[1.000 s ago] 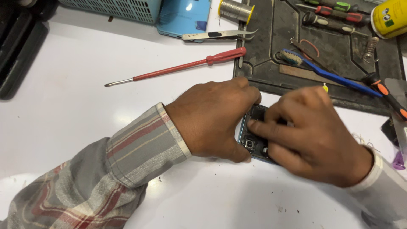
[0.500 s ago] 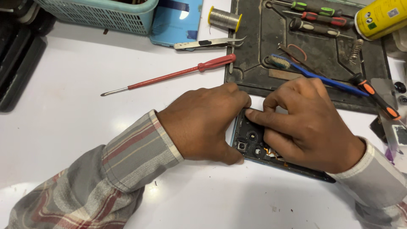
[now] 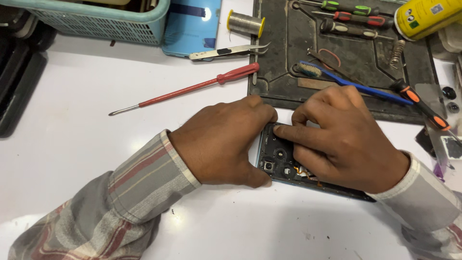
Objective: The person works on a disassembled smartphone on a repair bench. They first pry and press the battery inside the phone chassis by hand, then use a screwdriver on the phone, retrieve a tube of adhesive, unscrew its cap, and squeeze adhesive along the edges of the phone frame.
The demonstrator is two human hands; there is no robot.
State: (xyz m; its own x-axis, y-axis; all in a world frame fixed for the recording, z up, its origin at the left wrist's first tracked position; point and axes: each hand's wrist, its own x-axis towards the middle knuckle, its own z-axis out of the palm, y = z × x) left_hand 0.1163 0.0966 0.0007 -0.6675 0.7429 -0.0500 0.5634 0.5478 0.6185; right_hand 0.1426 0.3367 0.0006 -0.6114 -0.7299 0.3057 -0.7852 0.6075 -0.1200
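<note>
Fingers (image 3: 288,135) still pressing opened phone (image 3: 279,161) | both hands unmoved | view shifted

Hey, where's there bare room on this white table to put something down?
Bare white table lies left of the left hand, below the red-handled screwdriver; another patch runs along the near edge under the opened dark phone. The black work mat is crowded with tools, beside the right hand.

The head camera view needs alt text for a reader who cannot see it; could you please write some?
Two bare hands, left hand and right hand, press on an opened phone lying on a white table. Behind them lie a red screwdriver, tweezers and a dark work mat holding small tools.
</note>
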